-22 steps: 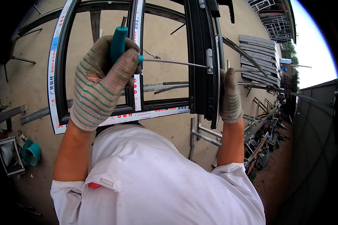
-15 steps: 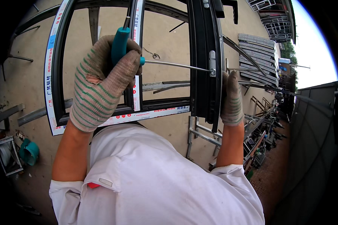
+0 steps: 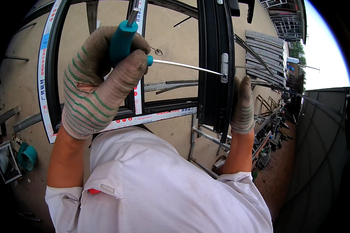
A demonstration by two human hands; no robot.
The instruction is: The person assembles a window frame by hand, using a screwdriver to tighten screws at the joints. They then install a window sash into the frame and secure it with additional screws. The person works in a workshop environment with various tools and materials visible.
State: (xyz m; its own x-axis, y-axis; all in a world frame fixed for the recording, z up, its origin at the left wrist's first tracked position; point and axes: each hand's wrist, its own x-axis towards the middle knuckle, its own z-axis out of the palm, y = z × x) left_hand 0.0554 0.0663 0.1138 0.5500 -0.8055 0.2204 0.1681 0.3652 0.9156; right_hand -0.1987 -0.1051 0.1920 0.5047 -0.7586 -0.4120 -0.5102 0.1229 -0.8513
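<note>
— What do we have in the left hand (image 3: pixel 99 83)?

— We see it gloved and clenched around the teal handle of a T-handle hex key (image 3: pixel 122 39). The key's long thin shaft runs right from the fist, and its tip meets the small metal fitting (image 3: pixel 224 67) on the dark upright of the window frame (image 3: pixel 214 58). The shorter shaft pokes up out of the fist and is cut off at the top edge.

— And the right hand (image 3: pixel 242 106)?

— Gloved as well, it lies against the right side of that same dark upright, just below the fitting. We cannot tell whether its fingers grip the profile or only press on it, since the thumb side is hidden behind the frame.

— Where does the frame sit?

— It stands in front of us, over a sandy concrete floor (image 3: pixel 171 42). White protective tape (image 3: pixel 151 118) covers its lower rail and left side (we leave the print unread). Our white shirt (image 3: pixel 155 186) blocks the lower part of the frame.

— Anything else?

— A teal pot-like object (image 3: pixel 27 156) at the left, blurred by the lens, and stacked metal profiles (image 3: pixel 266 58) at the upper right, bent toward the rim.
</note>
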